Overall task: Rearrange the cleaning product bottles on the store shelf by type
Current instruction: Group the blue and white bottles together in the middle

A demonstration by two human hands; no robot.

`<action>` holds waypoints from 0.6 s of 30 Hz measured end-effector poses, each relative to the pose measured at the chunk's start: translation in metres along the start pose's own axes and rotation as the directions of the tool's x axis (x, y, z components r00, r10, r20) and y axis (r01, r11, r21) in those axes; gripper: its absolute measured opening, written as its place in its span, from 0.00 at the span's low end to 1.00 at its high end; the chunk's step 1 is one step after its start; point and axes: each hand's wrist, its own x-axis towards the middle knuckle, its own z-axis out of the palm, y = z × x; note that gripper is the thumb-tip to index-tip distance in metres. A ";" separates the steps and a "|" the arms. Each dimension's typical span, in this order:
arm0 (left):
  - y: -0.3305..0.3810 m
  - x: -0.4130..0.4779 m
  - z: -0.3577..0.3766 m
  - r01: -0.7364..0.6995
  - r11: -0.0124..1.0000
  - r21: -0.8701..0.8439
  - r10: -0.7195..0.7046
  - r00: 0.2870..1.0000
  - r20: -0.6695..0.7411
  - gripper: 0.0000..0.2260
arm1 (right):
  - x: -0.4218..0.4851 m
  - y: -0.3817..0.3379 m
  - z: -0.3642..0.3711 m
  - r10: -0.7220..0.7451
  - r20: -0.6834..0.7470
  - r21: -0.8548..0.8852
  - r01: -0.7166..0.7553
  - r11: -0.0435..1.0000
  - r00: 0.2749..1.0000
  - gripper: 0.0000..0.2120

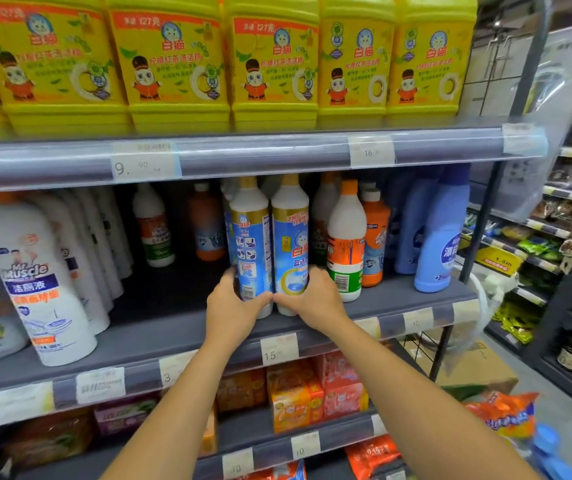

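— What is shown on the middle shelf?

— Two blue-labelled bottles are pressed side by side at the front edge: the left bottle is held by the left hand, the right bottle by the right hand. They appear to be moved as a pair, matched by type, towards the gap seen just to their left.

— And the fingers?

— Each hand is wrapped low around its bottle, fingers curled partly closed behind the label, thumbs nearly touching in front. An orange-and-white bottle is left standing just beside the right hand.
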 end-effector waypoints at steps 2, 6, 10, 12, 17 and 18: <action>0.001 0.000 0.000 0.002 1.000 0.010 -0.002 1.000 -0.003 0.31 | -0.002 -0.001 0.001 0.025 -0.037 -0.035 -0.026 0.999 0.999 0.36; 0.000 0.001 0.001 0.029 1.000 0.002 -0.029 1.000 -0.010 0.31 | -0.001 0.004 -0.001 -0.026 0.084 0.000 0.026 1.000 0.996 0.33; -0.003 0.002 0.002 0.045 0.999 -0.001 -0.045 0.999 -0.021 0.31 | 0.001 0.010 -0.006 -0.062 0.098 0.122 0.050 0.991 0.993 0.25; -0.001 0.001 0.002 0.048 0.999 0.011 -0.048 0.998 -0.031 0.31 | 0.001 0.012 -0.005 -0.069 0.073 0.124 0.060 0.990 0.995 0.26; 0.004 -0.002 0.001 0.057 0.997 0.045 -0.055 0.998 -0.044 0.31 | 0.002 0.011 -0.001 -0.058 0.082 0.048 0.054 0.997 0.995 0.28; 0.005 -0.003 0.001 0.067 0.996 0.056 -0.064 0.997 -0.052 0.30 | 0.001 0.010 -0.002 -0.061 0.083 0.018 0.060 0.998 0.995 0.27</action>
